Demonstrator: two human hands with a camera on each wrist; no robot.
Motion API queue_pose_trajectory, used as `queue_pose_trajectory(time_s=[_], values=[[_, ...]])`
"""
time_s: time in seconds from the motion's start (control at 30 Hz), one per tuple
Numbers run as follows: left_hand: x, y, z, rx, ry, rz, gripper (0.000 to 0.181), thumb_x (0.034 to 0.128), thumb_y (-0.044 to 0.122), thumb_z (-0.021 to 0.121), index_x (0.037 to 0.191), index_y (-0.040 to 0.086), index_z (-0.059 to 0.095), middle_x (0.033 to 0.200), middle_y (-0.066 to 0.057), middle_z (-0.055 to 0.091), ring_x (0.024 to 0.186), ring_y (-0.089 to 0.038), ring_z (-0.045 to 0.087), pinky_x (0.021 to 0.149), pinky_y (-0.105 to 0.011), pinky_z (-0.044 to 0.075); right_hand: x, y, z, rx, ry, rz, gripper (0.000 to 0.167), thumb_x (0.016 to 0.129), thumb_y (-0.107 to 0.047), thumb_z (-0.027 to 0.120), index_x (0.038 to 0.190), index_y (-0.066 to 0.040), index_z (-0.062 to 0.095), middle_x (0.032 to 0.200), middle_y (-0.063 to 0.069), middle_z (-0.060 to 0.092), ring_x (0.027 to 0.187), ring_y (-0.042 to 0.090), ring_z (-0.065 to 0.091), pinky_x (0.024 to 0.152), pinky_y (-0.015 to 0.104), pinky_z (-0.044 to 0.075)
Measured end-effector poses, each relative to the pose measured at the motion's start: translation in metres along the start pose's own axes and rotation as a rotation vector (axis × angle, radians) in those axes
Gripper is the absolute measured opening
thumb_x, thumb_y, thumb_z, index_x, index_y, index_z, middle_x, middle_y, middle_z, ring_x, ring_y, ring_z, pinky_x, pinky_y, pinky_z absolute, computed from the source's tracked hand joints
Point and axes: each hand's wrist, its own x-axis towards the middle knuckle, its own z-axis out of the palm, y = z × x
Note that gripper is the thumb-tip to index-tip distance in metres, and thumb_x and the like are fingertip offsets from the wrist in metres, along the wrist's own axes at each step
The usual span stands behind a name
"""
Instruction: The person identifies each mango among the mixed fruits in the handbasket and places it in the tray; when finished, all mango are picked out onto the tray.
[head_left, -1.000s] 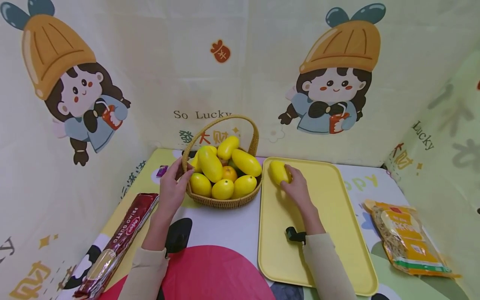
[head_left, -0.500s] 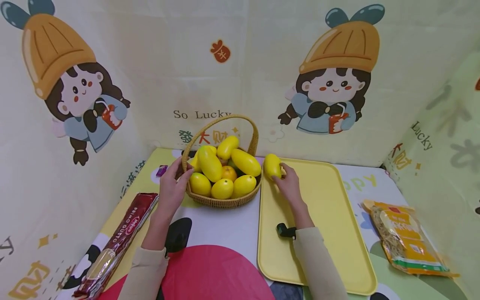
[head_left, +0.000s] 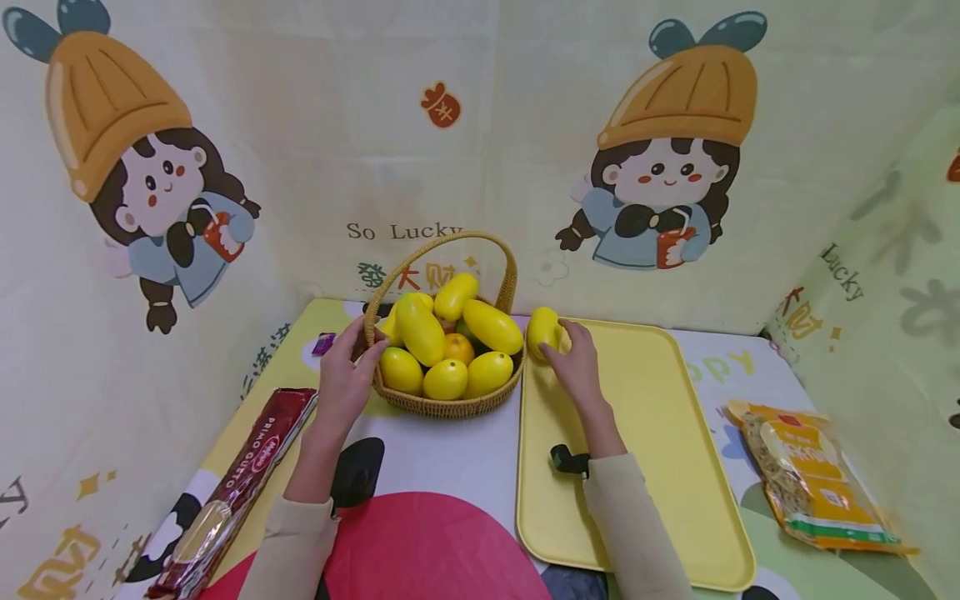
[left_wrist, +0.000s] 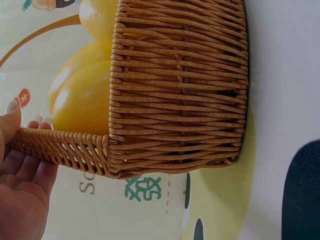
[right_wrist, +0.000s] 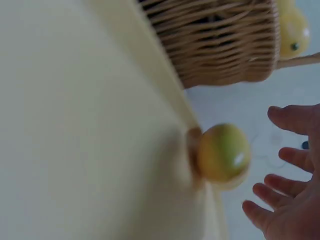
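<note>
My left hand (head_left: 345, 387) grips the lower left part of the handle of a wicker basket (head_left: 450, 408), thumb on one side and fingers on the other in the left wrist view. Yellow mangoes (head_left: 420, 329) fill the basket, with an orange (head_left: 458, 347) among them. A single mango (head_left: 543, 332) lies at the far left corner of a yellow tray (head_left: 667, 417). Just right of it is my right hand (head_left: 576, 367). In the right wrist view its spread fingers (right_wrist: 295, 159) stand apart from that mango (right_wrist: 225, 152).
A long dark red packet (head_left: 240, 492) lies on the table at the left, with a small purple packet (head_left: 324, 342) beyond it. To the right of the tray sits an orange and clear food bag (head_left: 817, 479). Printed cloth walls (head_left: 525, 150) enclose the back and sides.
My right hand has moved the mango left and away from me to the tray's far left corner, then let go of it. The left hand stays on the basket handle.
</note>
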Motion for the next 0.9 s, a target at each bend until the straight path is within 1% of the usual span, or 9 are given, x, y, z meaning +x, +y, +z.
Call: queue_pose_trajectory(time_s=[0.07, 0.17, 0.23, 0.3, 0.4, 0.5, 0.63, 0.73, 0.9], values=[[-0.001, 0.0, -0.001, 0.001, 0.004, 0.008, 0.042, 0.1004, 0.026, 0.059, 0.14, 0.016, 0.051, 0.117, -0.004, 0.062, 0.121, -0.019, 0.059, 0.107, -0.041, 0.05, -0.001, -0.009, -0.001, 0.028, 0.004, -0.032, 0.057, 0.09, -0.023, 0.07, 0.142, -0.006, 0.051, 0.149, 0.018, 0.045, 0.138, 0.036, 0.042, 0.116, 0.054, 0.036], [-0.001, 0.001, -0.001, 0.005, 0.006, 0.021, 0.041, 0.1002, 0.026, 0.059, 0.139, 0.016, 0.052, 0.117, -0.004, 0.063, 0.12, -0.018, 0.06, 0.106, -0.039, 0.051, -0.003, -0.025, -0.001, 0.103, -0.011, -0.069, 0.054, 0.091, -0.021, 0.069, 0.141, -0.01, 0.052, 0.147, 0.013, 0.049, 0.135, 0.033, 0.046, 0.115, 0.052, 0.039], [-0.002, 0.001, -0.001, 0.005, 0.011, 0.025, 0.04, 0.0999, 0.026, 0.059, 0.138, 0.016, 0.052, 0.117, -0.003, 0.063, 0.119, -0.018, 0.06, 0.105, -0.037, 0.052, -0.004, -0.036, 0.002, 0.152, -0.039, -0.085, 0.053, 0.092, -0.022, 0.069, 0.142, -0.012, 0.052, 0.146, 0.011, 0.05, 0.132, 0.031, 0.048, 0.113, 0.051, 0.041], [-0.002, 0.002, -0.001, 0.001, 0.013, 0.027, 0.04, 0.0996, 0.026, 0.06, 0.138, 0.016, 0.053, 0.116, -0.003, 0.063, 0.118, -0.017, 0.06, 0.104, -0.036, 0.052, -0.007, -0.046, 0.007, 0.197, -0.073, -0.092, 0.054, 0.093, -0.025, 0.069, 0.143, -0.014, 0.051, 0.146, 0.009, 0.05, 0.133, 0.03, 0.048, 0.114, 0.051, 0.041], [-0.002, 0.001, -0.002, -0.006, 0.011, 0.027, 0.04, 0.0993, 0.026, 0.06, 0.138, 0.018, 0.053, 0.116, -0.002, 0.063, 0.119, -0.017, 0.06, 0.104, -0.036, 0.052, -0.01, -0.058, 0.015, 0.227, -0.113, -0.109, 0.055, 0.093, -0.029, 0.069, 0.143, -0.015, 0.051, 0.147, 0.01, 0.05, 0.134, 0.032, 0.047, 0.114, 0.052, 0.041], [-0.002, 0.0, -0.001, -0.013, 0.006, 0.029, 0.04, 0.0991, 0.027, 0.06, 0.138, 0.019, 0.052, 0.117, -0.002, 0.062, 0.12, -0.017, 0.059, 0.106, -0.037, 0.051, -0.013, -0.065, 0.022, 0.219, -0.124, -0.142, 0.057, 0.091, -0.031, 0.071, 0.142, -0.014, 0.052, 0.143, 0.01, 0.052, 0.13, 0.032, 0.049, 0.11, 0.053, 0.044], [-0.002, -0.001, 0.0, -0.013, 0.003, 0.026, 0.041, 0.0993, 0.029, 0.059, 0.139, 0.02, 0.052, 0.117, -0.002, 0.062, 0.122, -0.018, 0.058, 0.107, -0.04, 0.05, -0.014, -0.066, 0.032, 0.143, -0.127, -0.172, 0.061, 0.088, -0.035, 0.074, 0.142, -0.018, 0.052, 0.14, 0.004, 0.054, 0.125, 0.026, 0.052, 0.107, 0.049, 0.047], [-0.003, 0.0, 0.0, -0.01, 0.003, 0.02, 0.042, 0.0997, 0.029, 0.059, 0.14, 0.02, 0.052, 0.118, -0.003, 0.062, 0.123, -0.019, 0.058, 0.108, -0.042, 0.049, -0.015, -0.068, 0.037, 0.115, -0.12, -0.161, 0.062, 0.087, -0.035, 0.075, 0.143, -0.021, 0.051, 0.14, 0.002, 0.054, 0.124, 0.024, 0.052, 0.107, 0.047, 0.047], [-0.003, 0.0, -0.001, -0.01, 0.005, 0.024, 0.042, 0.1, 0.029, 0.058, 0.139, 0.017, 0.052, 0.118, -0.004, 0.062, 0.124, -0.02, 0.057, 0.109, -0.043, 0.048, -0.016, -0.071, 0.04, 0.143, -0.082, -0.14, 0.056, 0.088, -0.026, 0.074, 0.14, -0.018, 0.054, 0.139, 0.005, 0.056, 0.125, 0.025, 0.053, 0.107, 0.047, 0.047]])
